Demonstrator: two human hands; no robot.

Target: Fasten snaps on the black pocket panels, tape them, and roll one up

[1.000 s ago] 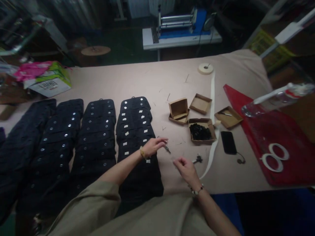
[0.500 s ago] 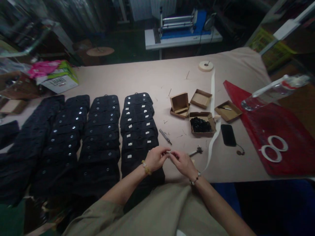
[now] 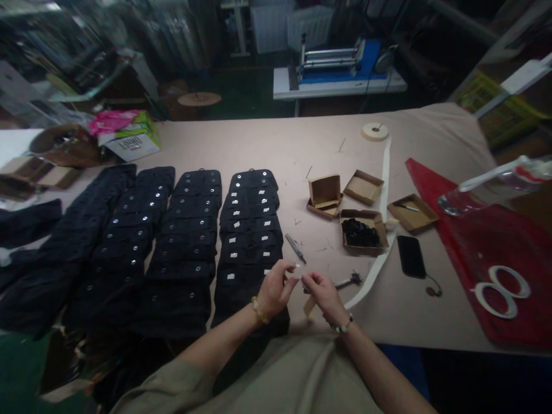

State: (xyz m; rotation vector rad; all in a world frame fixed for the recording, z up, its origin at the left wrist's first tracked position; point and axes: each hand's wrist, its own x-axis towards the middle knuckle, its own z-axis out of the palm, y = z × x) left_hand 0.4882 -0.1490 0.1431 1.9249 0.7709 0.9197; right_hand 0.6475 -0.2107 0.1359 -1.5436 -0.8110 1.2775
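Has black fabric pieces in columns at left, reaching the worktop's near edge. Pinches a small white piece in the left hand, narrowly, just short of a metal tool. Brings the right hand close, fingertips narrow, contents unclear. Leaves a thread-strewn gap before the open box, then a phone beside the red sheet.

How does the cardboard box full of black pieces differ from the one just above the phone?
The black-piece box is heaped with a dark pile, while the box above the phone holds one slim item and shows mostly bare bottom. The first sits nearly square to the viewer; the second is turned at an angle. Both are brown, shallow and open on top.
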